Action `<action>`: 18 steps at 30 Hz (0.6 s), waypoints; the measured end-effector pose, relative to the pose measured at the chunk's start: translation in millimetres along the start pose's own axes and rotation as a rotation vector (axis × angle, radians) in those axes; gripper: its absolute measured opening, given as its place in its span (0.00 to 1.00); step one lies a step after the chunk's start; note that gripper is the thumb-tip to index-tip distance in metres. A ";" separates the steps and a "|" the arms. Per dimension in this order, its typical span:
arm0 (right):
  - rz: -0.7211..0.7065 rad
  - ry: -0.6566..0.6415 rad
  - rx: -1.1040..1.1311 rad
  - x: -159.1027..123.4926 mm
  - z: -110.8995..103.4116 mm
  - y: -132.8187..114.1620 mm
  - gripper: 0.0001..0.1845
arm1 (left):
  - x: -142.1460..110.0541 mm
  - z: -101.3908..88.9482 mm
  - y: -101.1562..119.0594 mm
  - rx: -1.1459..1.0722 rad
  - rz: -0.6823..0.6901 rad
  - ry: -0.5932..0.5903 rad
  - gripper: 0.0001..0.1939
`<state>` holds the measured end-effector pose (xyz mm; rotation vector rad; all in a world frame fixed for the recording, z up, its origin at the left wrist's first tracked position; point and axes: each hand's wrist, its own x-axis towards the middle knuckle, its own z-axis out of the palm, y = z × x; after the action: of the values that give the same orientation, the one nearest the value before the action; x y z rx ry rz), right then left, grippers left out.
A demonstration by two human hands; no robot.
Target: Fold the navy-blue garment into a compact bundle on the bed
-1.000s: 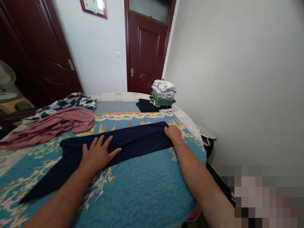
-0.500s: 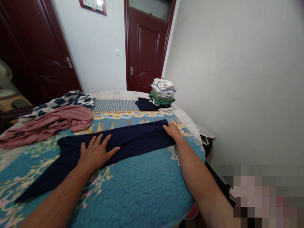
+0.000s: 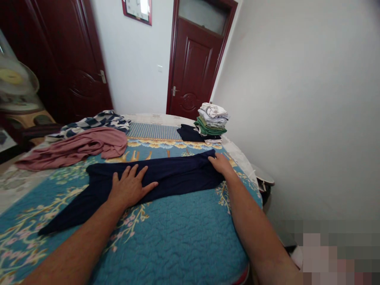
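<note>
It's a single head-worn view, looking forward and down: close in, the left hand [image 3: 129,186] and right hand [image 3: 221,163] sit below mid-height, the quilt [image 3: 172,237] runs away beneath them, the door [image 3: 194,67] faces us well beyond, and pale wall [image 3: 303,103] takes the right side.

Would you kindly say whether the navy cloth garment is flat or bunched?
Flat: the navy cloth garment lies outstretched, lightly creased, beneath the left hand.

Home interior, flowered quilt [image 3: 175,233], panelled doors [image 3: 196,63], wall clock [image 3: 136,8]
</note>
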<state>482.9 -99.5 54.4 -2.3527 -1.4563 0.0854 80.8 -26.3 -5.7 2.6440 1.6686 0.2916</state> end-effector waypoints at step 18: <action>-0.173 -0.132 -0.034 -26.4 58.8 -147.9 0.18 | -2.5 2.1 -0.3 -0.068 0.003 0.037 0.51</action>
<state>330.3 -47.5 46.5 -2.2733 -1.7311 0.1751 79.9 -28.1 -8.3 2.6080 1.6345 0.3932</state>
